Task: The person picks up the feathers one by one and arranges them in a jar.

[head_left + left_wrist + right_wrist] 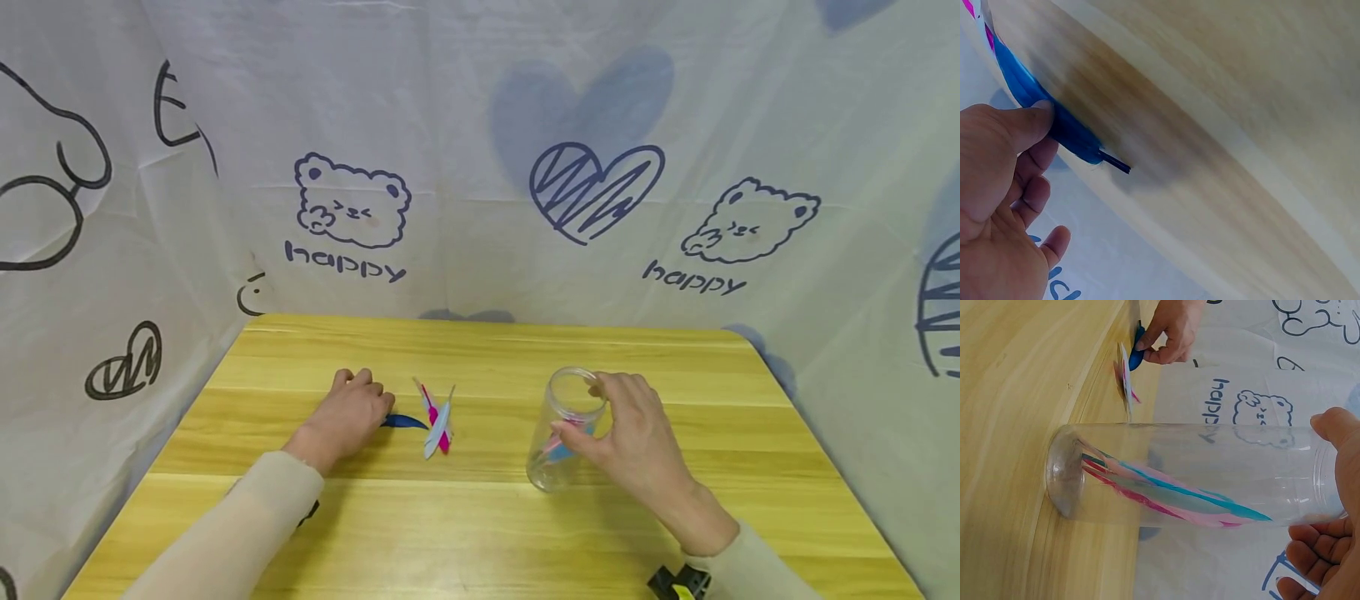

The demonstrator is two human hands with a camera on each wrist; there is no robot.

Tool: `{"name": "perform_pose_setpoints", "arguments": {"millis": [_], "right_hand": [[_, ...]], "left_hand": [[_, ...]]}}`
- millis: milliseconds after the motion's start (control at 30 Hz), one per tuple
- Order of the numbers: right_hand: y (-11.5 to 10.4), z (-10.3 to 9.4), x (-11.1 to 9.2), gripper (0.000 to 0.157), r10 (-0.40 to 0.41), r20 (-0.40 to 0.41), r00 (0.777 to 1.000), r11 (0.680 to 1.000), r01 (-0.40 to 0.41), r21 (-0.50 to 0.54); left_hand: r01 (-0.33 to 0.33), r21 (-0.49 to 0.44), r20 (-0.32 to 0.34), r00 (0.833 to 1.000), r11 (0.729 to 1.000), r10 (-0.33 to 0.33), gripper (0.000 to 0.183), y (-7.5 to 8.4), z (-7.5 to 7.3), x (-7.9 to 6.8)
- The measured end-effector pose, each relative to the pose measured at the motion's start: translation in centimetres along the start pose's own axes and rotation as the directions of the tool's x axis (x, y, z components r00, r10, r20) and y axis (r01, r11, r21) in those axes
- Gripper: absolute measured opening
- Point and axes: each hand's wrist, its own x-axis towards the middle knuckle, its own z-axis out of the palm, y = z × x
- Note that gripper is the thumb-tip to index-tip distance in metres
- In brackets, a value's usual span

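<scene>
Between thumb and forefinger my left hand [348, 417] pinches a dark blue feather [1054, 119], its bare quill end sticking out past the fingers. Beside it on the table lie a pale feather [438, 431] and a magenta feather [432, 410], crossing each other. My right hand [637, 437] grips a clear open-topped jar [542, 458] near its rim, thumb on one side and fingers on the other. The jar stands on the table and seems slightly tilted in the head view. Inside it lean several feathers [1172, 490] in blue, pink, grey and magenta.
A yellow wood-grain table [480, 533] bears everything. White cloth [465, 167] printed with bears, hearts and the word happy hangs behind it and at the sides. A dark device [678, 582] is strapped at the right wrist.
</scene>
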Motion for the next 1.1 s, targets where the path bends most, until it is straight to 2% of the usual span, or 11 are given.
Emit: {"name": "perform_pose_setpoints", "arguments": {"millis": [400, 600, 767, 900, 1100], "right_hand": [[0.0, 0.0, 0.0, 0.062, 0.002, 0.002, 1.000, 1.000, -0.002, -0.011], [0.0, 0.0, -0.1, 0.064, 0.003, 0.003, 1.000, 1.000, -0.003, -0.012], [0.0, 0.1, -0.1, 0.066, 0.002, 0.002, 1.000, 1.000, -0.002, -0.015], [0.0, 0.1, -0.1, 0.066, 0.006, 0.003, 1.000, 1.000, -0.006, -0.015], [-0.1, 0.0, 0.0, 0.063, 0.029, 0.007, 1.000, 0.999, -0.029, -0.012]], "left_hand": [[0.009, -0.009, -0.033, 0.999, 1.000, -0.010, 0.011, 0.0, 0.2, -0.4], [0.018, -0.009, -0.069, 0.997, 1.000, -0.018, 0.020, -0.2, 0.4, -0.5], [0.049, -0.036, -0.097, 0.994, 0.998, -0.053, 0.015, -0.4, 0.0, -0.2], [0.073, -0.080, -0.158, 0.984, 0.994, -0.085, 0.016, -0.4, -0.8, 0.1], [0.081, -0.131, -0.271, 0.956, 0.988, -0.114, 0.022, -0.2, -2.2, 0.7]]}}
